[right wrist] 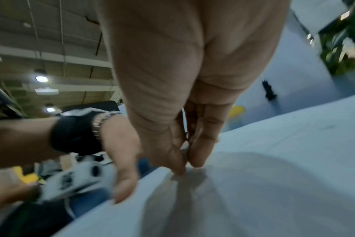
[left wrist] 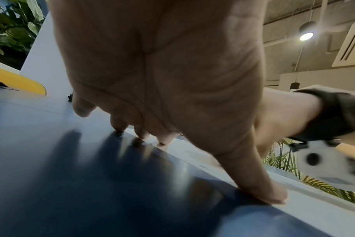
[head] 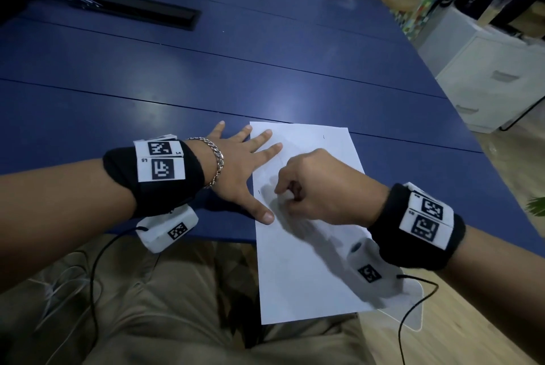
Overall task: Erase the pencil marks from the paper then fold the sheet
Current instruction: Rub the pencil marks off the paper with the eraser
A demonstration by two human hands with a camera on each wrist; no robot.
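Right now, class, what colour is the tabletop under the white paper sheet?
Dark blue tabletop, clearest in the head view.

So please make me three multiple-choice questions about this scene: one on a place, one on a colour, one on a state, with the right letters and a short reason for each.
1. Where does the left hand rest?
A. in the lap
B. on the left edge of the paper
C. on the white cabinet

2. What colour is the table?
A. blue
B. red
C. wooden brown

3. How is the right hand?
A. flat and spread
B. hanging off the table
C. fingers curled, pinching a small white eraser

Answers: 1 B, its spread fingertips and thumb lie over the sheet's edge; 2 A, the bare top is dark blue; 3 C, the fingertips close on a white piece against the sheet.
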